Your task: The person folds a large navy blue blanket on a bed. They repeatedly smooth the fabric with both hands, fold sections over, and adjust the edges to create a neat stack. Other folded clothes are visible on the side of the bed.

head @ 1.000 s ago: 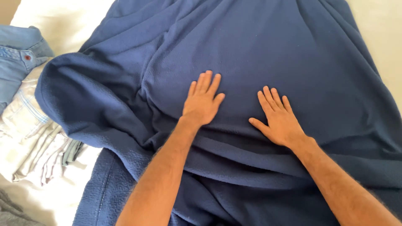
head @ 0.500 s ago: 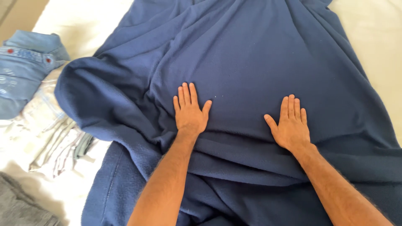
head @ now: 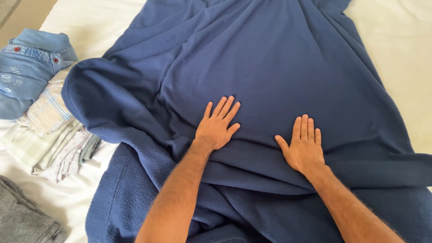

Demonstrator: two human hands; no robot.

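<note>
A large dark blue fleece blanket lies spread over a white bed, rumpled into folds near me. My left hand rests flat on it, palm down, fingers together and pointing up and slightly right. My right hand lies flat on the blanket a little lower and to the right, fingers straight, thumb out. Neither hand grips the cloth. Both forearms reach in from the bottom edge.
At the left edge lies folded blue denim clothing, beside a pile of pale checked and striped garments. A grey cloth sits at the bottom left. White bedsheet shows on the right and top left.
Both hands have stayed flat on the blanket while sliding over it; the left hand's fingers now angle to the right again. The view shifted slightly, showing more of the clothes at left.
</note>
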